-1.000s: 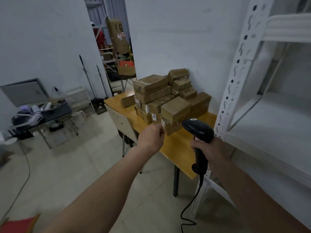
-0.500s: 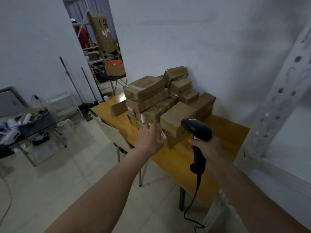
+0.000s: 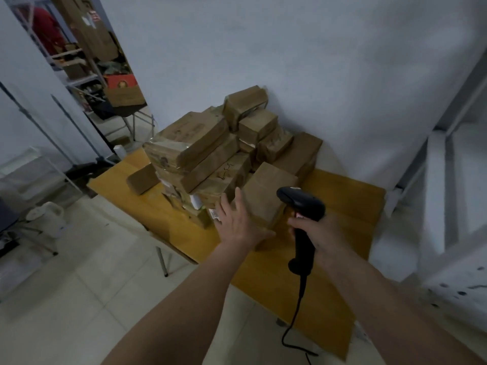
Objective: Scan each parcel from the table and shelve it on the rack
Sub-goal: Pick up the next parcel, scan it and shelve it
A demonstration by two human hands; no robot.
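Reaching ahead, my left hand (image 3: 238,223) — fingers spread — touches the nearest parcel (image 3: 266,191) on the worktop (image 3: 350,196), its length running away; my right hand (image 3: 320,233) grips the scanner (image 3: 300,204) beside it.

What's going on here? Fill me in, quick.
A person is working through a pile of brown parcels stacked on a yellow table. The right hand grips a black corded barcode scanner. The left hand, its fingers spread, reaches for the nearest parcel at the front of the pile and has not closed on it. The white rack stands to the right; nothing is seen shelved on it.
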